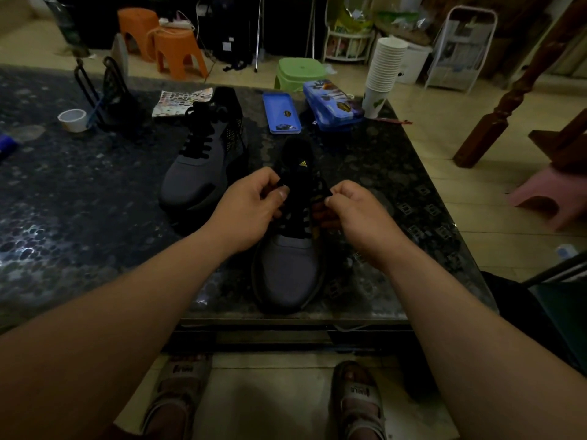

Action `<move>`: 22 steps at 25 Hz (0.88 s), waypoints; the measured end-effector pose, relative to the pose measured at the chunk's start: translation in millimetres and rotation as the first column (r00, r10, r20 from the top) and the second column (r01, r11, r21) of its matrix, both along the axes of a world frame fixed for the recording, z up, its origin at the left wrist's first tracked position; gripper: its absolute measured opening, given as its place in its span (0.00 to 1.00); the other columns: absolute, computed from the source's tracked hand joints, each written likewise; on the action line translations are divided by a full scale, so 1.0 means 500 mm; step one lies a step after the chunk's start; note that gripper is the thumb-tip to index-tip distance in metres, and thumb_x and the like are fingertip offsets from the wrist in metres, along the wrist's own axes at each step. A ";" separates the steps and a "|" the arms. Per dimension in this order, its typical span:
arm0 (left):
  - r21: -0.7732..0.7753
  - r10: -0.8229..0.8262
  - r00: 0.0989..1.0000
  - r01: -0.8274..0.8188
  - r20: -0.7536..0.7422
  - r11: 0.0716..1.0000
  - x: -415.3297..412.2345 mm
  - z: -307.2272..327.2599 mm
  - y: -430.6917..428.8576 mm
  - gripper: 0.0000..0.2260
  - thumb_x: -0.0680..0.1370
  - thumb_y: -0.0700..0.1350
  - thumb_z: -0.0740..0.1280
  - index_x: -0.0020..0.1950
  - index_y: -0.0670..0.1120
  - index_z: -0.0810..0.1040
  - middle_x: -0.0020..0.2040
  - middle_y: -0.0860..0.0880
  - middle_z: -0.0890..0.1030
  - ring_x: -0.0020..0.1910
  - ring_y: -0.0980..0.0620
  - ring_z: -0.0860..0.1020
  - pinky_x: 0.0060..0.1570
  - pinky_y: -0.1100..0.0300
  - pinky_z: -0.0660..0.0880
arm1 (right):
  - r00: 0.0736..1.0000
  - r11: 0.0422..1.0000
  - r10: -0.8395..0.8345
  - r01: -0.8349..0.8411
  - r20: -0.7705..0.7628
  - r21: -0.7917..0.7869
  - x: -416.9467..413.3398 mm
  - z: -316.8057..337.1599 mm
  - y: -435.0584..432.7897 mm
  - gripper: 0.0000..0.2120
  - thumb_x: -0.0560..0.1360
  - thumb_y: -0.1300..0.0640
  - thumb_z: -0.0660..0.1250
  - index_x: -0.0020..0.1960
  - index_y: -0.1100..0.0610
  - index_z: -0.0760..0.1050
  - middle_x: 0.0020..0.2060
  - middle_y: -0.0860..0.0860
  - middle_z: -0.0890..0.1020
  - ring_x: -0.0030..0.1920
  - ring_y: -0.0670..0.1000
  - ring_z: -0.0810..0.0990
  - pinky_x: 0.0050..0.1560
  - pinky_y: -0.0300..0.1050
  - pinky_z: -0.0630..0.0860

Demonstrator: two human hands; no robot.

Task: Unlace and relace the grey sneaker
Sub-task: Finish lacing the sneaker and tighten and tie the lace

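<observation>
The grey sneaker (290, 268) stands near the near edge of the desk (95, 201), roughly in the middle. Its toe points at the person and its tongue and heel lie farther off, which puts the eyelet rows straight in front of both hands and lets each hand work its own side. The black lace (300, 217) crosses the lower eyelets, and what happens at the top rows is too dark to read.

The left hand (251, 208) sits at the left of the upper eyelets. Its grip is closed tight, with the thumb pressed against curled fingers on a dark bit of lace. The right hand (355, 211) mirrors it on the right side, its grip likewise drawn in to a pinch on the lace. Holding both strands this way probably keeps the tension even while a crossing is loosened or drawn through. I cannot tell whether this is unlacing or relacing. Neither hand steadies the shoe, so its own weight on the desk seems to keep it in place.

Just beyond and to the left lies the second sneaker (200, 166), fully laced and out of the way. Farther back are a blue tray (281, 112) and a blue pencil case (333, 104), with a stack of paper cups (386, 68) at the far right. A roll of tape (73, 120) sits at the far left.
</observation>
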State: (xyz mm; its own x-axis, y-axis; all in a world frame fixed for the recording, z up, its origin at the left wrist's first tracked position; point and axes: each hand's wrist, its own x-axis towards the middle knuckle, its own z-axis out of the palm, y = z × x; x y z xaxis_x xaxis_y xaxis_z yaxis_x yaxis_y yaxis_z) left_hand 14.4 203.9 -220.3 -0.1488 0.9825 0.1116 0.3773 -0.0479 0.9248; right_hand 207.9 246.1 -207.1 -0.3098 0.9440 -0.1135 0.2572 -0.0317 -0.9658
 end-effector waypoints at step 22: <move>0.041 0.007 0.991 -0.002 -0.134 0.999 -0.006 0.023 -0.008 0.05 0.80 0.47 0.72 0.49 0.52 0.76 0.38 0.51 0.81 0.35 0.55 0.79 0.40 0.57 0.76 | 0.996 0.983 -0.077 0.066 0.054 0.172 -0.003 -0.002 -0.004 0.02 0.78 0.54 0.73 0.49 0.50 0.81 0.39 0.49 0.85 0.39 0.47 0.83 0.43 0.47 0.80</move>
State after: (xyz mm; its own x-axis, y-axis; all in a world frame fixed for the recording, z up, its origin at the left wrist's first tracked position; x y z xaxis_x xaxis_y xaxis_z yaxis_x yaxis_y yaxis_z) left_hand 11.4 199.9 -208.6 -0.1341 0.9762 0.1703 0.4984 -0.0822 0.8631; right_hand 206.6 244.2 -208.2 -0.2384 0.9706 0.0345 0.3178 0.1115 -0.9416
